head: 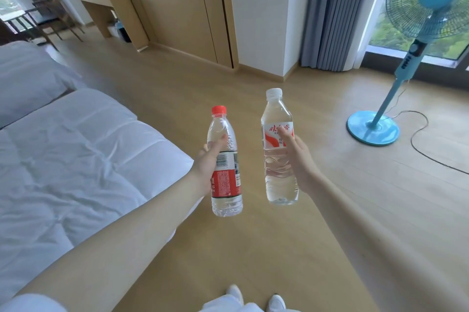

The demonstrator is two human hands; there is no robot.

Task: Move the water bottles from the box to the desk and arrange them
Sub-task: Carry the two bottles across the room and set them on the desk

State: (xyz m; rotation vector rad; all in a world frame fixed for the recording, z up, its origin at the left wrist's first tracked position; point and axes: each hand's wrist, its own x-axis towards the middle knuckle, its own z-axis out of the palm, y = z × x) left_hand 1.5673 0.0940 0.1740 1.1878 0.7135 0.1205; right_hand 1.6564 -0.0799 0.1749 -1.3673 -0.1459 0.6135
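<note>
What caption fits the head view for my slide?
Left hand holds a red-capped bottle, right hand a white-capped bottle, over the floor beside a bed.

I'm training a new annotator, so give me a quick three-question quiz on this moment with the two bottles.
1. True or false: the left hand holds the red-capped bottle.
2. Multiple choice: the white-capped bottle is A) held upside down, B) held cap up in the right hand, C) held flat on its side.
3. Fill in: the standing fan on the right is coloured ____.
Key: 1 true; 2 B; 3 blue.
</note>
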